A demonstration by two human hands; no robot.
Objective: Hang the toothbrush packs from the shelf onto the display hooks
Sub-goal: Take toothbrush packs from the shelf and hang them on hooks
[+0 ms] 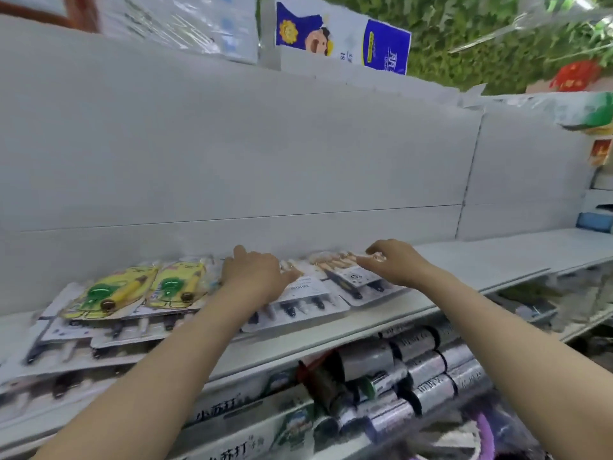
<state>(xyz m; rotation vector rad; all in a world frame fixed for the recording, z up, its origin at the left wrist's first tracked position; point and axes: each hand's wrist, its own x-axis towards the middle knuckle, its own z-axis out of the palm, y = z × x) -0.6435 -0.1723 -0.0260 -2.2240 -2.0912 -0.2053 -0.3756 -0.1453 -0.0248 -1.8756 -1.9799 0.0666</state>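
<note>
- The toothbrush packs [298, 303] lie flat and overlapping in a row along the white shelf [481, 260]. They are glossy clear blisters over white card, with dark and pale handles showing through.
- The rightmost pack [355, 280] lies tilted, its pale brush heads towards the back panel [232, 144].
- The right hand [394, 260] pinches that pack's top edge between curled fingers and thumb, though the picture is blurred there.
- The left hand [255, 277] rests palm down on the middle packs, its fingers nearly straight and gripping nothing.
- Two yellow packs [132, 290] lie on the pile to the left, each with a green round piece and a brown-tipped yellow handle.
- The back panel is smooth, matt and pale grey.
- On the lower shelf lie shiny silver rolls [428, 363] beside long printed boxes [225, 413].
</note>
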